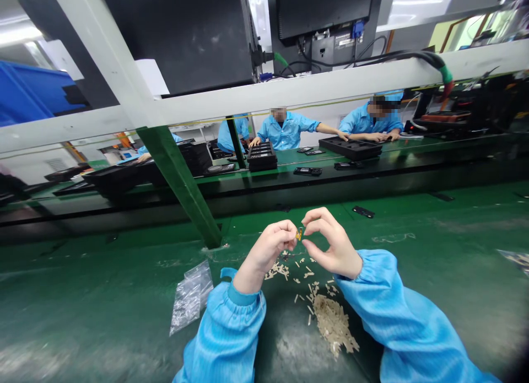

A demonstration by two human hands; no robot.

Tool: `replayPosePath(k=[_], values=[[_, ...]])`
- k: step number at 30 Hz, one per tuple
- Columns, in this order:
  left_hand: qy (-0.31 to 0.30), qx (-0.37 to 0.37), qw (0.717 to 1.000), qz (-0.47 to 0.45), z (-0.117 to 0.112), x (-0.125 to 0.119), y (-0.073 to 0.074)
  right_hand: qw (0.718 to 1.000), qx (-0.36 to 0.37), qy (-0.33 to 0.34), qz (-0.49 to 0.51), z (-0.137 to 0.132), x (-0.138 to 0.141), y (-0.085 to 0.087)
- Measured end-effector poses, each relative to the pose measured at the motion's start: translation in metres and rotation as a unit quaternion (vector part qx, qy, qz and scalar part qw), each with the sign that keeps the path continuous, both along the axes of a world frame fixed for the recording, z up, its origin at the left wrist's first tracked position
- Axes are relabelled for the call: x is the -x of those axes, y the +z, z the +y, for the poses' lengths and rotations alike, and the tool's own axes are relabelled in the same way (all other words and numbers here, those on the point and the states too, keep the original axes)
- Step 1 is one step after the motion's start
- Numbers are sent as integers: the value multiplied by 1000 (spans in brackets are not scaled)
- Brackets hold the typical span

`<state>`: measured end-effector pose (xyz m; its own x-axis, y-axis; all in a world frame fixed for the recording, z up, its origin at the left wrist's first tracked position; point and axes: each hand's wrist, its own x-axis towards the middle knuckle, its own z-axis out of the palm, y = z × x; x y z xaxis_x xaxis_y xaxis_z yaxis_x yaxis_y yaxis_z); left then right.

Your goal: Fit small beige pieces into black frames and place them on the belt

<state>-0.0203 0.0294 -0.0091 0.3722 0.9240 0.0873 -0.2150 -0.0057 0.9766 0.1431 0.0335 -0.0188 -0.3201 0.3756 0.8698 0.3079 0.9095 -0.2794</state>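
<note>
Between the thumb and forefinger of my left hand [275,241] is a small orange-yellow flex cable [298,235] with a dark end. My right hand [330,241] is close beside it on the right, thumb and fingers curved and apart, the fingertips near the piece. Whether a fingertip touches it is too small to tell. Below both hands, a heap of small beige strips [333,323] lies on the green bench top, with looser beige pieces [278,270] scattered nearer my left hand.
A clear plastic bag [190,296] lies left of my left sleeve. A green post [182,190] rises from the bench. Beyond the hands is a small black part [363,211]. Co-workers in blue sit across the line near black trays [351,147]. Monitors [326,11] hang above.
</note>
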Motion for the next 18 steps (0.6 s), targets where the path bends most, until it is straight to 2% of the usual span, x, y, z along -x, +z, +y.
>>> replayPosePath(k=[8,14,16,18], values=[[-24,9,1000,1,1,0,-2,999,-17,-16,-24,0,1,-1],[-18,-17,999,36,2,-1,-4,999,-8,-36,-34,1,2,-3],[0,-50,995,91,7,0,-8,998,-5,-46,-36,2,2,-4],[57,-97,971,211,19,5,-17,998,-3,-54,-34,3,1,-3]])
